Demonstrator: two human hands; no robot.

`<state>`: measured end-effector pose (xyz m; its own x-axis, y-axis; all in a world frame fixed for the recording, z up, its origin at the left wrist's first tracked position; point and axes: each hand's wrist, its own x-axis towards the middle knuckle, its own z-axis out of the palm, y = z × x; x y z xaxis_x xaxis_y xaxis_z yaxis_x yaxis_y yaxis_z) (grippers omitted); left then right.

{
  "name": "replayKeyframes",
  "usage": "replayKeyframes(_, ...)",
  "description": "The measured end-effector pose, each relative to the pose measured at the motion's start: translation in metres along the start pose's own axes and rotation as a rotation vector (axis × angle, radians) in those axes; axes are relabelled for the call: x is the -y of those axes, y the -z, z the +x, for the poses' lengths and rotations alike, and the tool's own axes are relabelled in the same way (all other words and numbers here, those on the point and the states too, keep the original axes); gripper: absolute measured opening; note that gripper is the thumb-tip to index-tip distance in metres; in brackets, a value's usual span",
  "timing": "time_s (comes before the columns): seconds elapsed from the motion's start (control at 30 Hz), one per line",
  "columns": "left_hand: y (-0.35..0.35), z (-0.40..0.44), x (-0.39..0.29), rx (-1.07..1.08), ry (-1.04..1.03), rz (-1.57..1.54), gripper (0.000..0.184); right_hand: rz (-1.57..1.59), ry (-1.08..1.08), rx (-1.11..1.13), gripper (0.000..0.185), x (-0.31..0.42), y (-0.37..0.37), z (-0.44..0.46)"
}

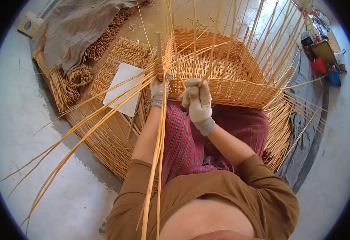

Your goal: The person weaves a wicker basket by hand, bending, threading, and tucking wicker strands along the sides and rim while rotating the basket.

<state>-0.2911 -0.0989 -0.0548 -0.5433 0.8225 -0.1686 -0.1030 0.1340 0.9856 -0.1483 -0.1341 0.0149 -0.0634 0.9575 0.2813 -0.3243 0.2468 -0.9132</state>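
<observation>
A half-woven wicker basket (pixel 239 95) rests across my lap, with upright willow stakes standing out of its rim. My left hand (pixel 157 91), in a whitish glove with a grey cuff, is closed around the basket's near left corner, below a thick corner post (pixel 159 52); rods partly cover its fingers. My right hand (pixel 199 102), gloved the same way, is at the near wall's top edge. Its curled fingers pinch a thin willow rod (pixel 209 72). Long loose rods (pixel 99 107) fan out left from the corner, and others (pixel 155 160) hang down towards me.
On the left lie willow bundles (pixel 59 86), a grey cloth (pixel 75 32), a flat woven panel (pixel 119 56) and a white sheet (pixel 122 86). More rods (pixel 279 136) lie at the right. A red item (pixel 318 66) and a blue container (pixel 334 78) stand at the far right.
</observation>
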Motion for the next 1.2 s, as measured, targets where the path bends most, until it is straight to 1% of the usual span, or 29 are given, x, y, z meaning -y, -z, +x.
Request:
replayKeyframes(0.03, 0.006, -0.003, 0.015, -0.024, -0.22, 0.061, 0.024, -0.079, 0.025, 0.081, 0.029, -0.004, 0.006, 0.001)
replayKeyframes(0.07, 0.01, -0.007, 0.04, -0.02, -0.252, 0.053, 0.024, 0.072, 0.035, -0.021, 0.028, -0.005, 0.024, 0.015)
replayKeyframes(0.1, 0.016, -0.021, 0.066, -0.037, -0.333, -0.095, 0.025, 0.221, 0.061, -0.12, 0.028, -0.006, 0.042, 0.029)
replayKeyframes(0.13, 0.01, -0.032, 0.05, 0.045, -0.415, 0.011, 0.023, 0.221, -0.067, -0.254, 0.015, -0.017, 0.074, 0.034)
replayKeyframes(0.17, 0.005, -0.042, 0.037, 0.122, -0.504, 0.107, 0.023, 0.224, -0.238, -0.363, 0.012, -0.038, 0.108, 0.033)
replayKeyframes(0.2, -0.006, -0.059, -0.014, 0.292, -0.602, 0.455, 0.021, 0.221, -0.412, -0.475, 0.01, -0.048, 0.132, 0.03)
replayKeyframes(0.23, -0.032, -0.055, -0.031, 0.083, -0.821, 0.676, 0.016, 0.088, -0.425, -0.439, 0.008, -0.043, 0.133, 0.02)
replayKeyframes(0.27, -0.052, -0.037, -0.03, 0.097, -0.824, 0.636, 0.016, -0.057, -0.421, -0.404, 0.007, -0.033, 0.134, 0.016)
replayKeyframes(0.3, -0.055, -0.009, -0.027, 0.435, -0.29, 0.58, 0.018, -0.185, -0.384, -0.415, 0.013, -0.045, 0.132, 0.024)
replayKeyframes(0.33, -0.061, 0.01, -0.026, 0.74, 0.248, 0.497, 0.022, -0.385, -0.099, -0.25, 0.021, -0.046, 0.124, 0.047)
replayKeyframes(0.37, -0.061, -0.002, -0.019, 0.616, 0.16, 0.286, 0.032, -0.573, 0.179, -0.078, 0.03, -0.048, 0.113, 0.07)
replayKeyframes(0.4, -0.06, -0.002, -0.013, 0.612, 0.165, 0.29, 0.032, -0.808, 0.32, -0.014, 0.04, -0.023, 0.077, 0.099)
replayKeyframes(0.47, -0.063, 0.001, -0.004, 0.504, 0.239, 0.205, 0.033, -1.052, 0.47, 0.071, 0.049, -0.005, 0.063, 0.142)
replayKeyframes(0.53, -0.065, -0.001, -0.031, 0.485, 0.319, 0.28, 0.029, 0.125, -0.162, 0.071, 0.058, -0.02, 0.081, 0.16)
replayKeyframes(0.57, -0.062, 0.001, -0.028, 0.509, 0.285, 0.337, 0.03, 0.021, 0.021, -0.015, 0.051, -0.013, 0.101, 0.138)
replayKeyframes(0.6, -0.06, 0.0, -0.024, 0.537, 0.249, 0.402, 0.03, 0.056, 0.07, -0.095, 0.042, -0.02, 0.13, 0.102)
replayKeyframes(0.63, -0.063, 0.0, -0.03, 0.539, 0.275, 0.389, 0.023, 0.086, 0.122, -0.173, 0.035, -0.028, 0.159, 0.067)
replayKeyframes(0.7, -0.065, 0.005, -0.027, 0.512, 0.201, 0.338, 0.02, 0.016, -0.153, -0.196, 0.024, -0.042, 0.213, 0.037)
replayKeyframes(0.73, -0.063, -0.002, -0.019, 0.492, 0.154, 0.297, 0.021, -0.222, -0.362, -0.163, 0.023, -0.024, 0.23, 0.023)
replayKeyframes(0.77, -0.063, -0.012, -0.019, 0.329, 0.016, 0.16, 0.02, -0.221, -0.37, -0.183, 0.023, -0.029, 0.249, 0.011)
replayKeyframes(0.8, -0.073, -0.016, -0.024, 0.347, 0.013, 0.16, 0.02, -0.142, -0.334, -0.224, 0.02, -0.045, 0.273, 0.006)
replayKeyframes(0.87, -0.097, -0.035, -0.034, 0.062, -0.852, 0.237, 0.021, -0.082, -0.304, -0.256, 0.017, -0.039, 0.279, 0.006)
replayKeyframes(0.9, -0.114, -0.044, -0.038, 0.36, -0.463, 0.399, 0.024, -0.114, -0.336, -0.344, 0.016, -0.021, 0.248, 0.01)
replayKeyframes(0.93, -0.127, -0.046, -0.028, 0.354, -0.462, 0.393, 0.024, -0.142, -0.362, -0.424, 0.015, -0.01, 0.221, 0.018)
replayKeyframes(1.0, -0.154, -0.033, 0.0, 0.587, -0.201, 0.65, 0.027, -0.285, 0.074, -0.274, 0.024, -0.014, 0.2, 0.069)
replayKeyframes(1.03, -0.16, -0.029, 0.005, 0.581, -0.203, 0.657, 0.027, -0.691, 0.384, -0.158, 0.03, 0.002, 0.177, 0.106)
replayKeyframes(1.1, -0.164, -0.032, 0.018, 0.335, -0.252, 0.781, 0.026, -1.09, 0.675, -0.017, 0.038, 0.032, 0.16, 0.142)
replayKeyframes(1.17, -0.155, -0.033, 0.007, 0.416, -0.154, 0.774, 0.029, -0.576, -0.15, -0.046, 0.03, 0.04, 0.16, 0.152)
replayKeyframes(1.2, -0.155, -0.033, -0.007, 0.502, -0.075, 0.753, 0.032, -0.376, -0.015, -0.159, 0.027, 0.044, 0.175, 0.135)
